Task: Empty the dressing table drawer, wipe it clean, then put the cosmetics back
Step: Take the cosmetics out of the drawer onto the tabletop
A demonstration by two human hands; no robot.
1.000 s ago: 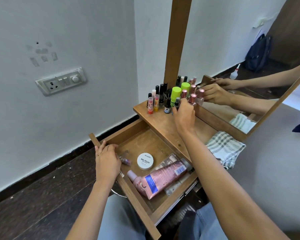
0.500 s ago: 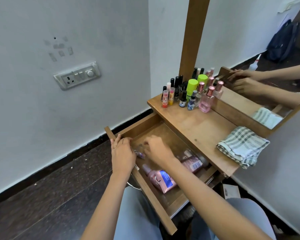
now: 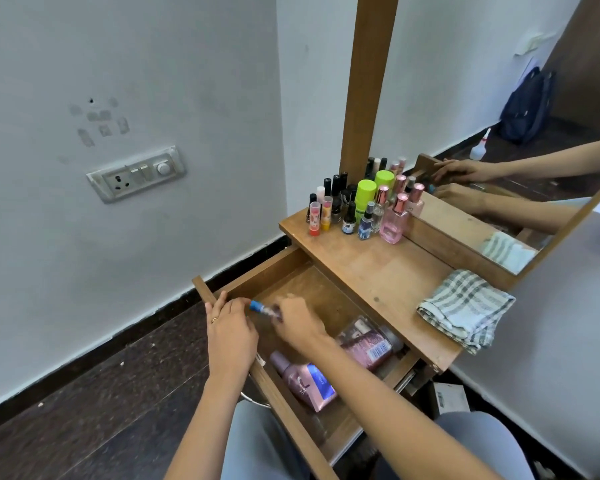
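**Drawer open, right hand lifting a vial**

The left hand (image 3: 231, 332) rests on the front rail of the drawer (image 3: 257, 268). Its fingers lie extended over the rail's top edge and hold nothing. A ring shows on one finger.

The right hand (image 3: 297, 323) is inside the drawer, just to the right of the left hand. Its fingers are curled and pinch a small vial (image 3: 262, 308) with a blue cap. The cap end points toward the left hand's fingertips. The vial is motion-blurred, so its label cannot be read.

Below the right wrist, a pink bottle (image 3: 303, 379) lies on its side against the front rail. To the right of the forearm, a clear pouch (image 3: 368, 337) holding further items lies on the drawer floor. The forearm crosses over both.

Beyond the hands, the worktop (image 3: 378, 271) carries a cluster of upright cosmetics (image 3: 364, 202) at its far left corner, against the mirror (image 3: 465, 81). A folded checked cloth (image 3: 465, 306) lies at the worktop's right end, well apart from both hands.
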